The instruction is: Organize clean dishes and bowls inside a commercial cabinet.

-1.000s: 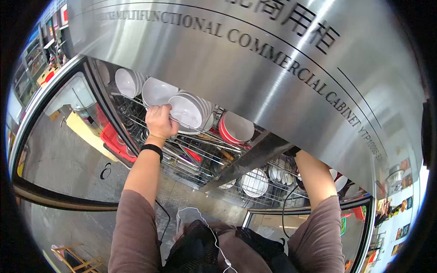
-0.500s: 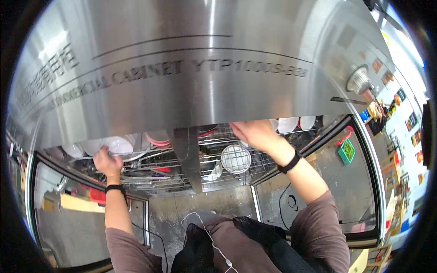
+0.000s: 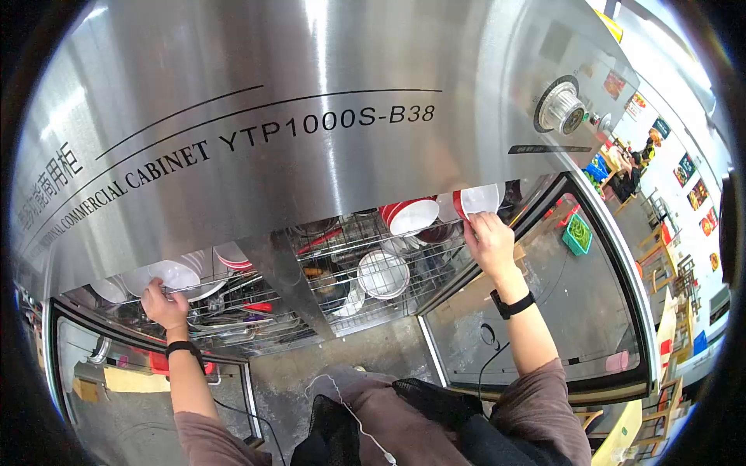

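The steel cabinet [image 3: 256, 179] stands open before me, with crockery on its wire shelves. My left hand [image 3: 165, 304], fingers curled, is at the front edge of a white bowl [image 3: 174, 275] on the upper left shelf; its grip is unclear. On the upper right shelf, my right hand [image 3: 491, 242] pinches the rim of a red and white bowl [image 3: 479, 199]. Another red-striped bowl [image 3: 412, 216] leans to its left. Round white dishes [image 3: 383, 275] sit on the shelf below.
Open glass doors [image 3: 559, 311] flank me on both sides. A red-handled utensil [image 3: 258, 307] lies on the lower left shelf. Beyond the right door are a green basket [image 3: 577, 234] and wooden chairs [image 3: 659, 247]. A dial [image 3: 561, 109] sits on the cabinet front.
My right hand has moved right, from the middle of the shelf to the red and white bowl. My left hand stays by the white bowl. The view has shifted and turned slightly.
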`<action>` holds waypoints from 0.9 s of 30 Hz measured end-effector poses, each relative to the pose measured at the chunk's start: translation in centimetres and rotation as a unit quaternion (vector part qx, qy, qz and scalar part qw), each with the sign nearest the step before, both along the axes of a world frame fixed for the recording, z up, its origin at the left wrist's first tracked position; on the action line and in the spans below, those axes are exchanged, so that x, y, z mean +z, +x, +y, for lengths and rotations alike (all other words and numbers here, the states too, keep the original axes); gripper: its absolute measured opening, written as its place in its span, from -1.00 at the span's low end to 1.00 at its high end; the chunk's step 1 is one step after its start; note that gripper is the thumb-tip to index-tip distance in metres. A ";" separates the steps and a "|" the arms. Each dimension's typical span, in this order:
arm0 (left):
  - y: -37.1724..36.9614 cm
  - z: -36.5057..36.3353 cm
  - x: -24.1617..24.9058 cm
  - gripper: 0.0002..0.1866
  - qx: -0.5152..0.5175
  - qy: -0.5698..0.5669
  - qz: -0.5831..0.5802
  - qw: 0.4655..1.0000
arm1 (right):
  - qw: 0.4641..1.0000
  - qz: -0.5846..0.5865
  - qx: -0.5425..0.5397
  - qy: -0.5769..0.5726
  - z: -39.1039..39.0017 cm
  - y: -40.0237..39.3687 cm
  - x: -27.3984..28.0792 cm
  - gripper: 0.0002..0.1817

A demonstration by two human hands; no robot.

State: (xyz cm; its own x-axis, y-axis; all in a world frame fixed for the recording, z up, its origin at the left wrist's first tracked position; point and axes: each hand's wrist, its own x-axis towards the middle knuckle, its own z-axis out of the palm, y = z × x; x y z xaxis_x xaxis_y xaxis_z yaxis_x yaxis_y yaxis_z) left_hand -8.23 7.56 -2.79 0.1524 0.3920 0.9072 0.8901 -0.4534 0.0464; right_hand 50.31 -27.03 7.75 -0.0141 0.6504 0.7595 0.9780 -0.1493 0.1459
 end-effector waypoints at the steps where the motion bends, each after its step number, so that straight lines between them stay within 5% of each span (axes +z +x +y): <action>1: 0.0 0.0 0.0 -0.62 0.000 0.004 -0.001 1.000 | 1.000 0.000 -0.010 -0.008 -0.1 0.3 -0.3 -0.79; 11: 0.0 0.0 0.1 -0.64 -0.008 0.015 0.004 1.000 | 0.997 0.036 0.000 -0.070 2.2 1.4 -0.5 -0.88; 27: -0.7 0.9 -1.0 -0.61 0.003 -0.013 -0.003 1.000 | 0.956 0.194 0.024 -0.219 3.4 1.8 -0.8 -0.71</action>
